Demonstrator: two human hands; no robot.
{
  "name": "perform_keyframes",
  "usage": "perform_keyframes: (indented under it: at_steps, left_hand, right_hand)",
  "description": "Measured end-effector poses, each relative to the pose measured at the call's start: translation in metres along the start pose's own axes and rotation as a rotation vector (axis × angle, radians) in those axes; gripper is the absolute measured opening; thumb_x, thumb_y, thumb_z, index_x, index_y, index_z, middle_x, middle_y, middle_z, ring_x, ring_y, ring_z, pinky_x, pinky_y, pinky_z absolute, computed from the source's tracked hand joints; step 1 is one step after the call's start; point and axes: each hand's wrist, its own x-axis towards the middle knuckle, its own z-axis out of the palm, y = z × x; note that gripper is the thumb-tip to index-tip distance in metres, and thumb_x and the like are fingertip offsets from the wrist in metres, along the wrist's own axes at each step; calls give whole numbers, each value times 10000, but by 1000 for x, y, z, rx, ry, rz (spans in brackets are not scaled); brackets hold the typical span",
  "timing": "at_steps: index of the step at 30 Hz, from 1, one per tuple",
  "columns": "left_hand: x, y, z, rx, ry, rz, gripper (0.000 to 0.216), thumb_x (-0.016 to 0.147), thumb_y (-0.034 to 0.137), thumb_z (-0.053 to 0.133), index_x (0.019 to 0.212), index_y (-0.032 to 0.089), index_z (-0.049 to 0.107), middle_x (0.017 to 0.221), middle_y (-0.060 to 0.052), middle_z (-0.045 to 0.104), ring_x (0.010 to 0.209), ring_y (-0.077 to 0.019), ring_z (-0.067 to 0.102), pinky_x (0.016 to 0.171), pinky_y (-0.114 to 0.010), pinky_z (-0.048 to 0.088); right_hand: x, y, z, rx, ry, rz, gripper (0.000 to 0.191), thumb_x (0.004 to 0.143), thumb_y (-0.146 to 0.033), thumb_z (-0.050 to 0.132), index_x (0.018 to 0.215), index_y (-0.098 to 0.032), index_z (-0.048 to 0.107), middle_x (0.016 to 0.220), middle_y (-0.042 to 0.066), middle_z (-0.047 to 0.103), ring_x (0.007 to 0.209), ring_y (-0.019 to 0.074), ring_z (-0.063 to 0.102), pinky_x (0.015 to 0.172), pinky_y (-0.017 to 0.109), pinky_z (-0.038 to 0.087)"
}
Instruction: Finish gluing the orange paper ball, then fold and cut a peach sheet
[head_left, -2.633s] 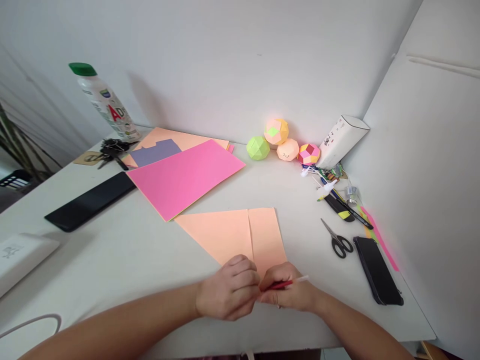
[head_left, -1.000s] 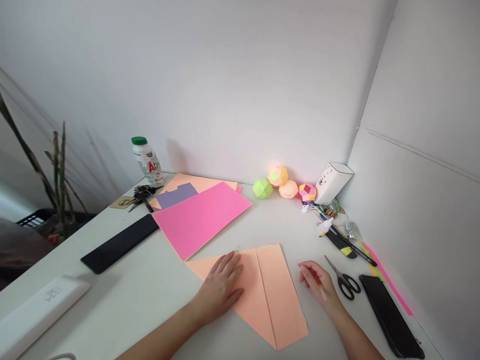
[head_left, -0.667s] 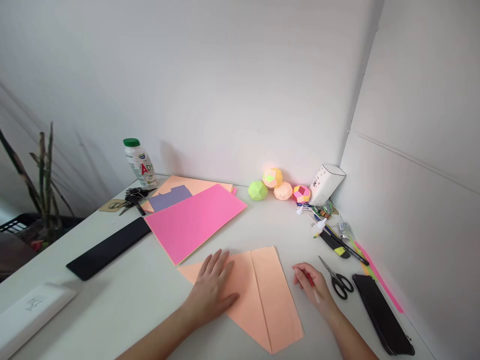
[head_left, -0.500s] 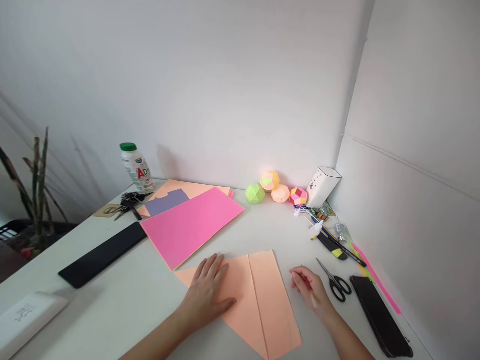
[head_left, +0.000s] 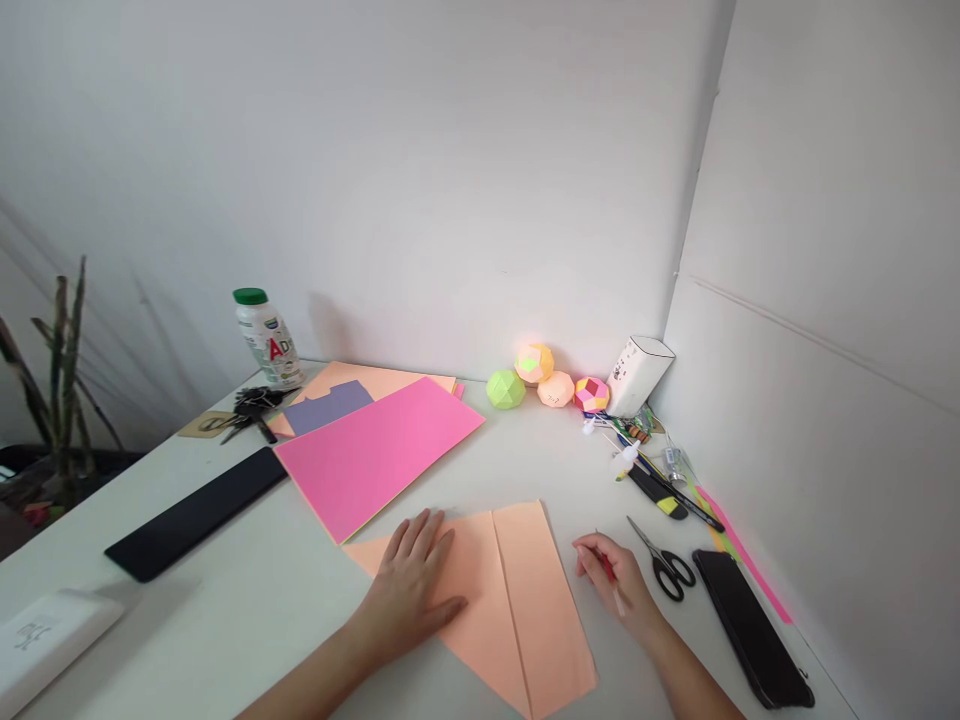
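My left hand [head_left: 409, 585] lies flat with fingers out on a folded sheet of peach paper [head_left: 544, 600], pressing its left part to the table. A crease line runs down the paper, and its lower edge comes to a point near the bottom of the view. To the right of the paper, my right hand [head_left: 616, 585] is closed around a slim pen-like tool [head_left: 607, 567] with red and clear parts. Its exact kind is hard to make out. Black-handled scissors [head_left: 667, 566] lie just right of that hand.
Pink paper [head_left: 379, 450] lies behind the peach sheet. A black strip [head_left: 199, 510], keys [head_left: 259, 405] and a bottle [head_left: 268, 340] are at left. Paper balls [head_left: 534, 376] sit by the wall; a cutter [head_left: 660, 493] and black phone [head_left: 752, 628] lie at right.
The whole view has shifted slightly, so things appear a little further left. My hands and the peach paper keep their places relative to each other.
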Motion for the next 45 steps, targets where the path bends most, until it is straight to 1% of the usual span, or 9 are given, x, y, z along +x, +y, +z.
perform_keyframes:
  at_steps: [8,11,13,16,19,23,28,36,45]
  left_hand:
    - [2,2,-5,2,-18,3,661,827,630,471,1293,166,531,1443,-161,439,1338,-371,363,1071,-548,329]
    - [2,3,-7,9,-24,10,661,838,626,458,1293,150,531,1442,-174,436,1334,-378,365,1066,-559,330]
    - [3,3,-7,18,-30,10,661,839,629,453,1290,151,534,1439,-173,440,1332,-377,367,1067,-559,329]
    - [2,3,-7,12,-36,11,664,834,631,462,1298,161,527,1447,-166,431,1341,-375,354,1074,-554,320]
    - [3,3,-7,-14,-51,-5,687,815,640,484,1317,172,512,1462,-158,412,1361,-370,323,1088,-549,303]
    - [5,5,-13,-63,-119,-48,735,789,662,500,1329,163,504,1473,-165,394,1362,-385,317,1096,-568,283]
    - [10,10,-22,-83,-196,-89,774,774,671,513,1331,133,500,1475,-180,386,1369,-397,303,1108,-568,264]
    - [12,11,-26,-107,-200,-83,782,782,674,501,1323,110,503,1478,-202,371,1365,-409,308,1099,-581,269]
    - [13,12,-28,-120,-209,-93,791,785,704,452,1329,132,506,1486,-194,360,1385,-394,275,1116,-568,229]
  right_hand:
    - [-1,2,1,-64,11,-44,360,911,-507,459,900,-183,615,672,8,594,555,131,498,532,252,404]
    - [-1,4,1,-171,122,-82,353,934,-462,412,1045,-175,584,680,14,596,564,146,533,549,261,447]
    - [1,8,-3,-373,223,-102,335,943,-379,379,1124,-166,565,686,22,601,600,163,565,582,270,474]
    - [6,18,-18,-667,254,-106,305,851,-159,408,1050,-195,636,741,41,624,726,187,607,657,278,482]
    - [9,27,-36,-758,248,-80,428,694,-24,409,939,-228,694,814,49,621,789,191,617,658,271,469]
    - [8,37,-46,-834,307,-44,487,690,-26,387,1001,-229,703,1028,95,582,816,201,630,605,285,467]
    - [5,37,-34,-1017,477,-121,352,840,-173,382,1025,-177,681,1178,156,520,893,252,624,616,341,497]
    - [1,11,-10,-931,452,-481,255,898,-256,432,904,-171,671,1031,156,581,971,299,552,810,454,488]
    - [3,5,7,-703,306,-557,207,906,-254,458,868,-219,659,966,108,620,955,270,575,848,470,482]
